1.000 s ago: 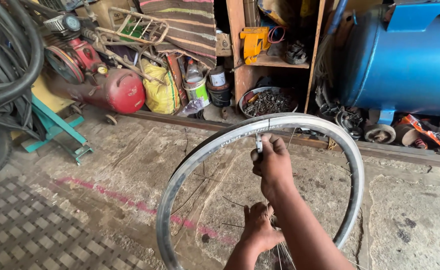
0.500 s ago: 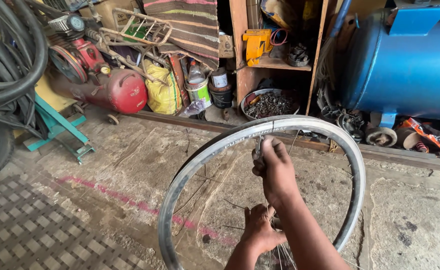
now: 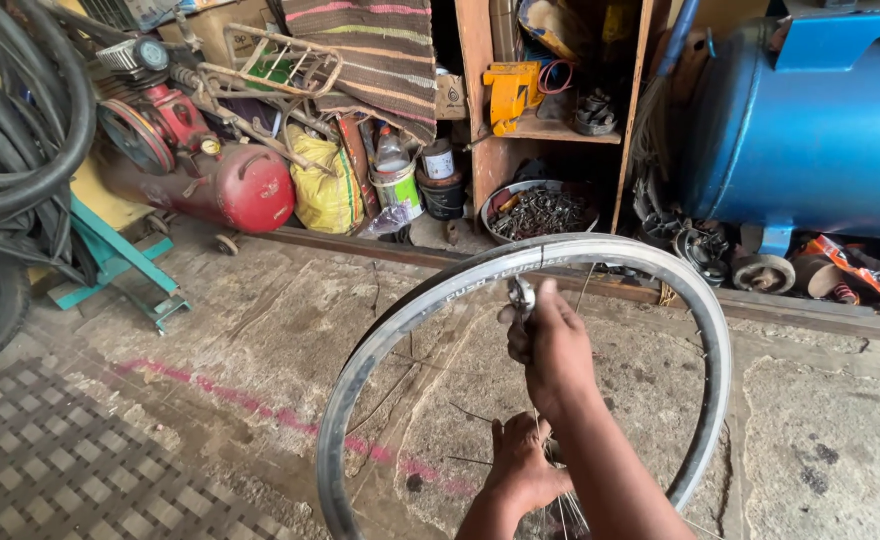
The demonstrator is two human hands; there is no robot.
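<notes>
Two hands work the bicycle rim point(image 3: 600, 250), which stands upright on the concrete floor point(image 3: 260, 340) as before; over the last second the right hand point(image 3: 550, 345) has barely shifted near the rim's top. Its grip is pinched narrow on a small metal spoke tool point(image 3: 520, 295), while the left hand point(image 3: 520, 470) closes around the hub area below, where the spokes meet.

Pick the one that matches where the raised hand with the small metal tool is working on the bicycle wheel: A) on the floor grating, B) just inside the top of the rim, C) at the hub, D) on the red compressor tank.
B: the right hand holds the small metal tool just under the top of the rim, while the left hand is down by the hub.
</notes>
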